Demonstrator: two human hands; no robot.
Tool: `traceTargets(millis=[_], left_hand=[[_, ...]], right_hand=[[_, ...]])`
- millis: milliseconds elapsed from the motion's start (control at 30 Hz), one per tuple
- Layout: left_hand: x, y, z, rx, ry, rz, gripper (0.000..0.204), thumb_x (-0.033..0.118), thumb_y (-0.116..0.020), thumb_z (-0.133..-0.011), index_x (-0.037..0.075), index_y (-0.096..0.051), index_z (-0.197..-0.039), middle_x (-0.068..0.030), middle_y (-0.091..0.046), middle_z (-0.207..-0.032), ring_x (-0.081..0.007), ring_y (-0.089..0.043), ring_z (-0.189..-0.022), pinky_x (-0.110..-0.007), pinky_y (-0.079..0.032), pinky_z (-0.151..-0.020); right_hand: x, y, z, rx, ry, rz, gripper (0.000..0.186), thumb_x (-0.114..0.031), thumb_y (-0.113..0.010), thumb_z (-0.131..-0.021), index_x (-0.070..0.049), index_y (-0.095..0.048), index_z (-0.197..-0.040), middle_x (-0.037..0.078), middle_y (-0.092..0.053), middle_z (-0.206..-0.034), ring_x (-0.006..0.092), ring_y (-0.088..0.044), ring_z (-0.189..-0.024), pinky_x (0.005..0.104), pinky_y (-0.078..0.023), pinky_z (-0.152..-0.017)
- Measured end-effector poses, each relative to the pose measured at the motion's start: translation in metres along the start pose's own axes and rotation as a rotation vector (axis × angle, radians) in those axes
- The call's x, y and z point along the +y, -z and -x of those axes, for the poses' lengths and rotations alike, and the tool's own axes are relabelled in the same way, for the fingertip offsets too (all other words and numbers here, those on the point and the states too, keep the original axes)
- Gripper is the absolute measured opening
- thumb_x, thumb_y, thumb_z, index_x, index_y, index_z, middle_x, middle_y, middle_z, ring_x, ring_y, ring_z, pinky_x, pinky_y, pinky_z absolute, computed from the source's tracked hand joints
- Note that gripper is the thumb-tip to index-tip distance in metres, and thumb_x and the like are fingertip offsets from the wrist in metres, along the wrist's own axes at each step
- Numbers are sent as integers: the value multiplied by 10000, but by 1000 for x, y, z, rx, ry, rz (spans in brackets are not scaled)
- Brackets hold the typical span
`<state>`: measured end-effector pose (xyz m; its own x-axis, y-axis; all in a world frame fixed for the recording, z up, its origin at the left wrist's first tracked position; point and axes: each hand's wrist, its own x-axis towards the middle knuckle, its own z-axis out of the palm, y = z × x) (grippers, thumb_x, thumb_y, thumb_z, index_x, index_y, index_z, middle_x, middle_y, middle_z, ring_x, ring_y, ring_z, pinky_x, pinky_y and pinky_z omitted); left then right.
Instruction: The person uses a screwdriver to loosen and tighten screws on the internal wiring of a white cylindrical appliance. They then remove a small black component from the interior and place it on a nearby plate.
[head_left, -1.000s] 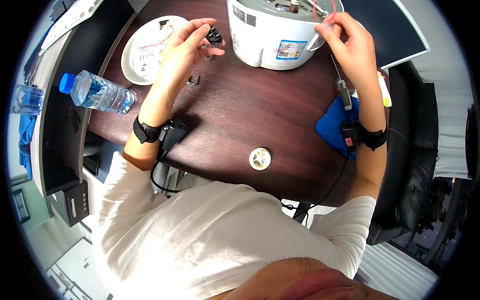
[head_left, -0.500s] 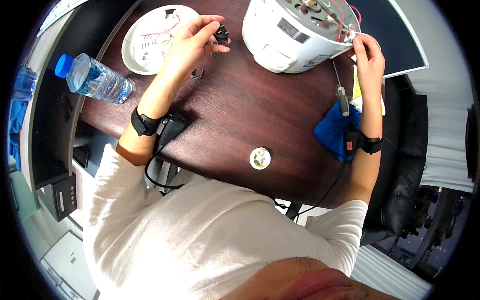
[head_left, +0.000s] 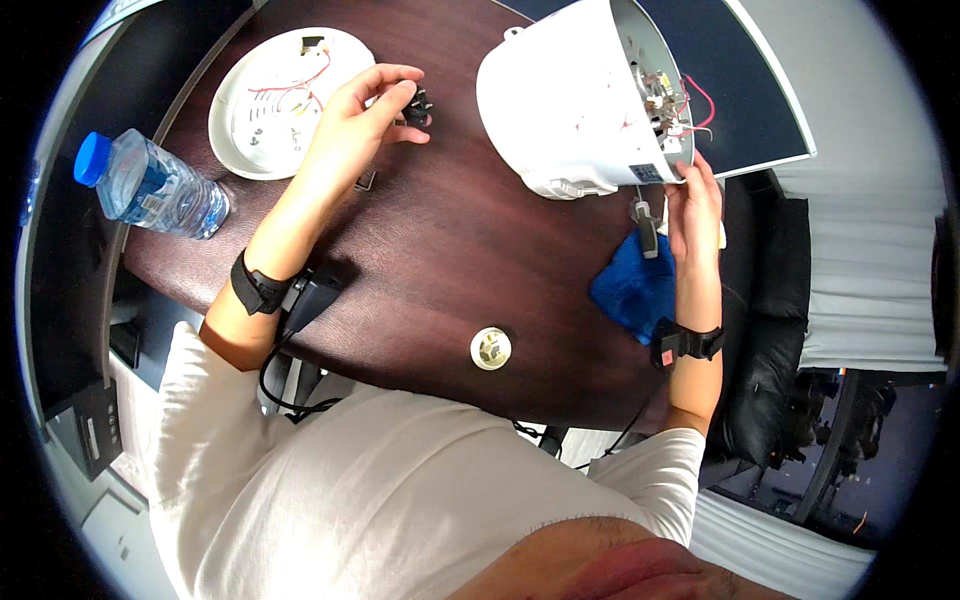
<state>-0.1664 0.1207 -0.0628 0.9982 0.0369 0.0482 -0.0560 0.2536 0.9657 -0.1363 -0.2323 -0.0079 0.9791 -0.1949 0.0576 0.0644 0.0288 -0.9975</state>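
Note:
My left hand [head_left: 350, 118] pinches a small black plastic part, which looks like a power socket [head_left: 418, 108], between thumb and fingers above the table. With my right hand [head_left: 694, 212] I grip the lower rim of a white rice-cooker-like housing [head_left: 550, 95], thumb on the outside and fingers partly hidden. The housing lies tilted, its open end toward the right. Metal parts [head_left: 655, 95] and loose red wires [head_left: 703, 92] show inside that opening. Beside my left hand rests a round white cover [head_left: 228, 140] with red wires on it. A small metal piece [head_left: 366, 181] lies under my left wrist.
A water bottle [head_left: 160, 190] with a blue cap stands at the left. Near the front edge sits a small round dish [head_left: 491, 348] holding small metal bits. A grey-handled screwdriver [head_left: 648, 235] and a blue cloth [head_left: 635, 285] lie by my right forearm. A dark panel [head_left: 750, 80] is behind the housing.
The white housing has tipped over, its opening swinging from upward to the right. My right hand has moved along with its rim. My left hand still holds the black part.

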Motion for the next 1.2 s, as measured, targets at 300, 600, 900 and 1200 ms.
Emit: traceTargets(millis=[300,600,900,1200], left_hand=[[4,5,1,56,-45,57,286,166,-518,-941,-29,-547,-1149,-69,-557,-950,-141,-621,-823,-248,-558,-691],[7,10,2,110,-136,64,297,180,-510,-950,-26,-540,-1162,-70,-573,-995,-143,-620,-822,-257,-550,-711],[7,14,0,132,-182,86,295,180,-526,-941,-19,-552,-1157,-78,-562,-1009,-153,-630,-845,-250,-551,-715],[10,9,6,115,-209,54,288,169,-515,-945,-31,-551,-1148,-85,-559,-1044,-148,-615,-848,-263,-548,-739]], right_hand=[[5,18,-1,-207,119,151,542,-51,-522,-876,28,-334,-1378,150,-460,-1326,214,-475,-1191,312,-364,-1011],[4,1,2,-231,164,370,511,-164,-474,-953,-7,-307,-1410,102,-453,-1342,172,-447,-1192,286,-345,-993],[-14,-33,-6,-296,190,498,395,-221,-483,-971,-5,-470,-1301,39,-593,-1113,97,-545,-945,241,-420,-863],[1,-12,-22,-246,191,528,440,-286,-487,-973,19,-488,-1290,26,-610,-1048,81,-533,-917,211,-406,-828]])
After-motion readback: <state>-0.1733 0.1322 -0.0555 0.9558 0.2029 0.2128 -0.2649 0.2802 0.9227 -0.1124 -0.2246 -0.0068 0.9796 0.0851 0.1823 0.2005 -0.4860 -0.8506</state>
